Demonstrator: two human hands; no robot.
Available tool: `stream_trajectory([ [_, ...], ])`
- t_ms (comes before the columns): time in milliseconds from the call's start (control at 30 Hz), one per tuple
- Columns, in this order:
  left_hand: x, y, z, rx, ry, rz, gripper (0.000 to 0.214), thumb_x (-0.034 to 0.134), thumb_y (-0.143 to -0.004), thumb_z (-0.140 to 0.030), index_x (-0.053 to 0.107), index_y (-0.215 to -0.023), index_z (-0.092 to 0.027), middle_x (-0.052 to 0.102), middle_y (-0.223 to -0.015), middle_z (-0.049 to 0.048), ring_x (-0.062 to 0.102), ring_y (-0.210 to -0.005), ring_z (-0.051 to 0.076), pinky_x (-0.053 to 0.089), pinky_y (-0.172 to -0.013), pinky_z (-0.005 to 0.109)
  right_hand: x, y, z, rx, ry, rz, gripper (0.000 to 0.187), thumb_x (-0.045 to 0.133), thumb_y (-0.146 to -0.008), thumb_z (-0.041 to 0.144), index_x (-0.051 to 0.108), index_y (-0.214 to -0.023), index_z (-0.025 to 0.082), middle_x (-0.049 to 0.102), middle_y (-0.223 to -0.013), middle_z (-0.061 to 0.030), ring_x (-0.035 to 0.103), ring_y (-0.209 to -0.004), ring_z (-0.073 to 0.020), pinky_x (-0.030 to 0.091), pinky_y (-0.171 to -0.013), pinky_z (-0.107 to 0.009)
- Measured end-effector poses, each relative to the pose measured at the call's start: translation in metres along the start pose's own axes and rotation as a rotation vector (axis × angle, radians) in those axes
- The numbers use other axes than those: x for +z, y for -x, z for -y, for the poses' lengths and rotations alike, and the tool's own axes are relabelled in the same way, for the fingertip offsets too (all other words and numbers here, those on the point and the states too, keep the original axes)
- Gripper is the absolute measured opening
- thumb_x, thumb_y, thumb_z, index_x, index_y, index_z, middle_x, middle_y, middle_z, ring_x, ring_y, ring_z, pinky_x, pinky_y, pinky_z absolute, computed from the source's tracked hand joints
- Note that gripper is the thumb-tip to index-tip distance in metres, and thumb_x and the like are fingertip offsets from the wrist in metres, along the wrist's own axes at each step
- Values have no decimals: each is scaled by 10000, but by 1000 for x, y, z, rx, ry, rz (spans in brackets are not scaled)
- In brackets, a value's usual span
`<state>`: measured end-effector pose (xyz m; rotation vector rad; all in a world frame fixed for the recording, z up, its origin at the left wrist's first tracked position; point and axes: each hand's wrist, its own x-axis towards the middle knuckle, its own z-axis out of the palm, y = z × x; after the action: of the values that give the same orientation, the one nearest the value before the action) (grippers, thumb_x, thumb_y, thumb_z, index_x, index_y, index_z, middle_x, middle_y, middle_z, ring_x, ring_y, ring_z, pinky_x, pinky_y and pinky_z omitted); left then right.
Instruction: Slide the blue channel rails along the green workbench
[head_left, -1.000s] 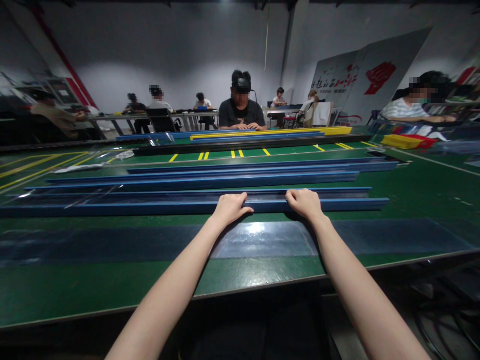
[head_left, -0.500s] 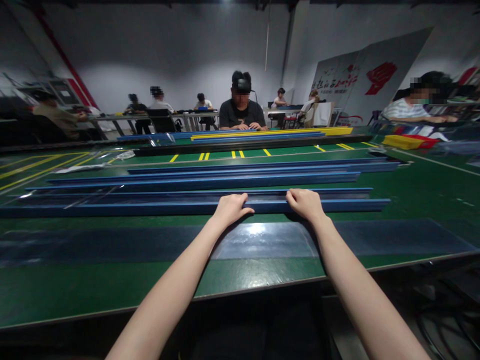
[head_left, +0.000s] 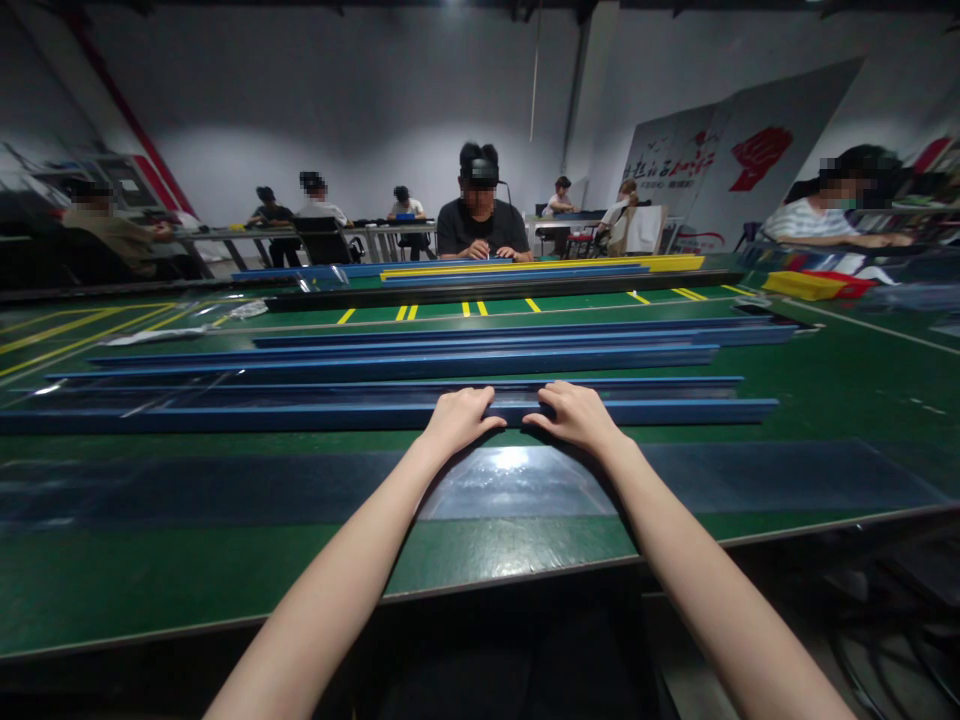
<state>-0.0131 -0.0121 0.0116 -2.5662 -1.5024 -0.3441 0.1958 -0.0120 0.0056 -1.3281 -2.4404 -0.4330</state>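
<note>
A long blue channel strip [head_left: 225,415] lies across the green table [head_left: 150,580], nearest to me among several parallel blue strips. My left hand [head_left: 459,418] curls over its near wall at the middle, thumb on the front face. My right hand [head_left: 576,414] grips the same strip close beside it, fingers hooked over the top edge. A dark glossy sheet [head_left: 750,475] lies flat on the table just in front of the strip, under my wrists.
More blue strips [head_left: 480,352] lie behind. Yellow and blue strips [head_left: 570,264] rest at the far edge, where a person in a dark shirt [head_left: 481,225] sits facing me. Other people sit at tables left and right. A yellow and red tray [head_left: 817,283] stands far right.
My right hand has slid left along the strip, closer to my left hand. The left hand and the strip stay where they were.
</note>
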Motion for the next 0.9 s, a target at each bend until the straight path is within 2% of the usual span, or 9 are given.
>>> stream_trajectory([
  [333, 2, 0, 1, 22, -13, -13, 318, 517, -798, -490, 509, -918, -195, 643, -914, 60, 593, -865, 207, 416, -675, 263, -2, -2, 3, 25, 2, 33, 478, 313, -863, 534, 584, -741, 158, 604, -807, -80, 522, -765, -154, 276, -602, -246],
  [500, 2, 0, 1, 19, -22, -2, 323, 509, -803, -494, 514, -938, -200, 639, -932, 59, 586, -880, 197, 408, -699, 260, -2, -2, 4, 15, 2, 33, 442, 354, -858, 499, 598, -731, 153, 607, -796, -82, 522, -752, -155, 268, -590, -253],
  [700, 3, 0, 4, 95, -84, -44, 346, 505, -800, -513, 542, -877, -177, 650, -907, 73, 583, -883, 215, 381, -744, 294, -5, -5, 6, 34, 30, 47, 430, 362, -846, 468, 619, -705, 154, 615, -759, -86, 531, -726, -161, 252, -575, -264],
  [900, 2, 0, 8, 95, -73, -76, 344, 541, -780, -506, 546, -879, -176, 653, -909, 61, 584, -877, 207, 372, -736, 288, -6, -4, -2, 77, 31, 75, 434, 396, -813, 502, 635, -702, 159, 633, -776, -80, 549, -734, -170, 236, -558, -267],
])
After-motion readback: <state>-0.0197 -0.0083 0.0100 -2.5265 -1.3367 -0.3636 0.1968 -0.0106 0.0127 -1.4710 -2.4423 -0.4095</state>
